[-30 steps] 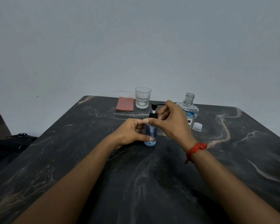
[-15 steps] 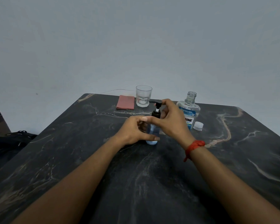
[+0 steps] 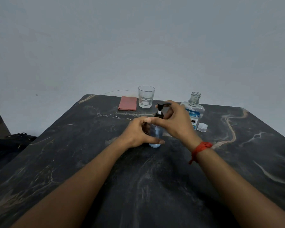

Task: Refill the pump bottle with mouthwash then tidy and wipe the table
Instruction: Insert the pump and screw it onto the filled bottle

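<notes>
A small clear pump bottle with blue liquid stands upright in the middle of the dark marble table. My left hand wraps its body from the left. My right hand pinches the black pump collar, with the black nozzle rising above the fingers. Behind my right hand stands the uncapped mouthwash bottle, partly hidden. Its white cap lies to the right of it. A folded pink cloth lies at the far edge.
An empty drinking glass stands beside the cloth at the back edge. A thin wire runs behind the table. A black bag sits on the floor to the left. A grey wall is close behind.
My right hand's fingers have shifted around the pump collar, turning on it. The pump head now shows more above my fingers. My left hand kept its hold on the bottle.
</notes>
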